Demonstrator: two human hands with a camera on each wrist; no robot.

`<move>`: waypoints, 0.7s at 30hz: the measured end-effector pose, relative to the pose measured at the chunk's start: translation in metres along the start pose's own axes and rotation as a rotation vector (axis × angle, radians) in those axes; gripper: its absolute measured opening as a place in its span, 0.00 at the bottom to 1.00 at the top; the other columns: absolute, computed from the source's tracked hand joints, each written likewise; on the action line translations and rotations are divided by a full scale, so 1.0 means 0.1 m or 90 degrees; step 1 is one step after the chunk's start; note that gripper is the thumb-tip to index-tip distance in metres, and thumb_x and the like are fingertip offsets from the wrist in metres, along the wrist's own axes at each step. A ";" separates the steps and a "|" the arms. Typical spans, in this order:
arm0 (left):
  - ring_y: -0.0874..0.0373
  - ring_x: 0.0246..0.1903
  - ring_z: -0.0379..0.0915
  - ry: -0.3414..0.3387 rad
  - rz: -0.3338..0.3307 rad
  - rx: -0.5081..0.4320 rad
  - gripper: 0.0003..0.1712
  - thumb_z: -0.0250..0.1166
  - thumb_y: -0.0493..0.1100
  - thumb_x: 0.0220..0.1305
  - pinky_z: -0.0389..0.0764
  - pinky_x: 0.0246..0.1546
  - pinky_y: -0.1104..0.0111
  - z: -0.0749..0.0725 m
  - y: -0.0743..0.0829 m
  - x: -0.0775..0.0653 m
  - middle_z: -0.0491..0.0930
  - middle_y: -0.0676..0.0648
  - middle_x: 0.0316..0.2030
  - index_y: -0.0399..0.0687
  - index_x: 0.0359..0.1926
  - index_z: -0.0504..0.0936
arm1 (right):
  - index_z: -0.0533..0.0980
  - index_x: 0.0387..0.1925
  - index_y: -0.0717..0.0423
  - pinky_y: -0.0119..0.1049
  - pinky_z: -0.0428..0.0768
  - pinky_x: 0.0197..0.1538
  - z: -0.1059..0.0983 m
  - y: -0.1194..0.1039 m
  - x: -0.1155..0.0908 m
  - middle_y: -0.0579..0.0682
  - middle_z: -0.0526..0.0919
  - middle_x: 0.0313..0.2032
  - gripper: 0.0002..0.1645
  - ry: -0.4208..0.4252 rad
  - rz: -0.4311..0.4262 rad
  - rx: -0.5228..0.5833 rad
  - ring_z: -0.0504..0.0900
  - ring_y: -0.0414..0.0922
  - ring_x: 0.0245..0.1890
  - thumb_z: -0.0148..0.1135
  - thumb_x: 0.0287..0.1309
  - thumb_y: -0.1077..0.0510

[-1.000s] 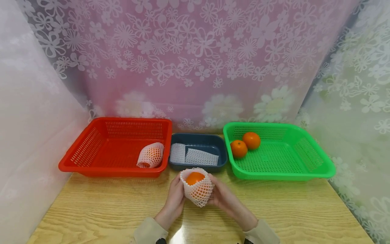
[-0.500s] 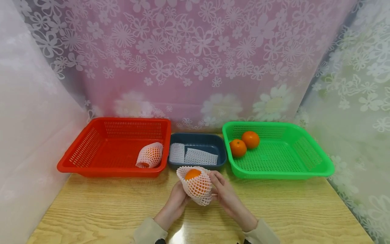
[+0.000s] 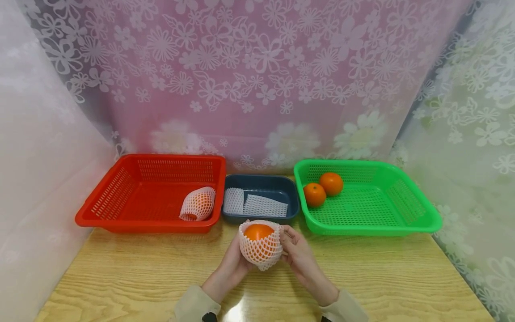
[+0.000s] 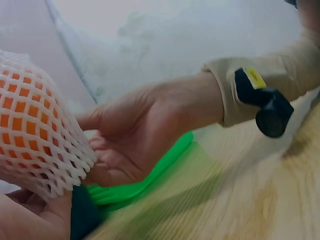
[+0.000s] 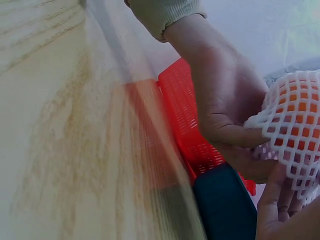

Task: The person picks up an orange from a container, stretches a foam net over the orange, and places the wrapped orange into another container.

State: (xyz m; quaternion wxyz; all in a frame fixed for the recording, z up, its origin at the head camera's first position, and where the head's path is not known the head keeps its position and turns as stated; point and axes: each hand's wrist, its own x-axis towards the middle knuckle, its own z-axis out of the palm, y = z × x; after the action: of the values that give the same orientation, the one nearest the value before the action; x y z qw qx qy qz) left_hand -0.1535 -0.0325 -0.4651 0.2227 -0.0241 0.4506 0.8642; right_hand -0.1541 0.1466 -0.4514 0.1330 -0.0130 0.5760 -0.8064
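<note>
An orange (image 3: 259,231) sits inside a white foam fruit net (image 3: 262,253), its bare top showing at the net's open upper end. My left hand (image 3: 232,263) holds the wrapped orange from the left and below; its fingers are partly hidden behind the net. On the other side, my right hand (image 3: 301,259) pinches the edge of the net with thumb and fingers. The left wrist view shows the right hand (image 4: 145,130) against the mesh. In the right wrist view, the left hand (image 5: 227,100) supports the net's lower end.
At the left, a red basket (image 3: 132,226) contains a netted orange (image 3: 199,203). A dark blue tray (image 3: 261,179) in the middle has two flat foam nets (image 3: 265,205). At the right, a green basket (image 3: 374,231) has two bare oranges (image 3: 331,184). All stand on a wooden table (image 3: 141,277).
The netted orange tilted left, then came back more upright, with more of its bare top showing. The right hand's fingers shifted up along the net's right edge.
</note>
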 end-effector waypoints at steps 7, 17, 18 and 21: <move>0.59 0.52 0.74 -0.008 -0.020 -0.081 0.43 0.46 0.75 0.71 0.77 0.57 0.62 0.04 0.04 -0.03 0.76 0.52 0.56 0.52 0.73 0.64 | 0.74 0.46 0.46 0.26 0.79 0.36 0.00 0.05 0.00 0.39 0.85 0.38 0.05 -0.017 0.006 0.001 0.81 0.33 0.35 0.52 0.76 0.52; 0.59 0.53 0.76 0.017 -0.017 -0.124 0.47 0.49 0.73 0.70 0.78 0.59 0.61 0.07 0.10 -0.03 0.74 0.48 0.62 0.52 0.79 0.54 | 0.68 0.65 0.60 0.40 0.80 0.53 0.02 0.03 0.02 0.48 0.80 0.54 0.24 0.035 -0.017 -0.106 0.81 0.43 0.48 0.49 0.78 0.49; 0.59 0.53 0.77 0.021 -0.014 -0.118 0.47 0.49 0.73 0.71 0.79 0.58 0.61 0.07 0.10 -0.03 0.74 0.48 0.61 0.51 0.79 0.54 | 0.66 0.67 0.60 0.43 0.78 0.57 0.02 0.01 0.02 0.51 0.77 0.59 0.27 0.035 -0.038 -0.120 0.80 0.46 0.53 0.48 0.79 0.47; 0.59 0.52 0.77 0.013 -0.008 -0.086 0.44 0.48 0.70 0.74 0.80 0.56 0.62 0.08 0.11 -0.02 0.73 0.45 0.61 0.48 0.78 0.55 | 0.60 0.73 0.59 0.46 0.70 0.68 0.02 -0.03 -0.01 0.59 0.65 0.71 0.33 -0.001 -0.104 -0.173 0.69 0.55 0.67 0.50 0.78 0.46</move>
State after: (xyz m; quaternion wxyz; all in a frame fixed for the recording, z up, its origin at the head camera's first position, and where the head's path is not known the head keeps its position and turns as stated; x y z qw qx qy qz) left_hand -0.1546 -0.0320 -0.4516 0.2213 -0.0507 0.3930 0.8911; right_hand -0.1533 0.1456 -0.4482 0.0647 -0.0781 0.6770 -0.7289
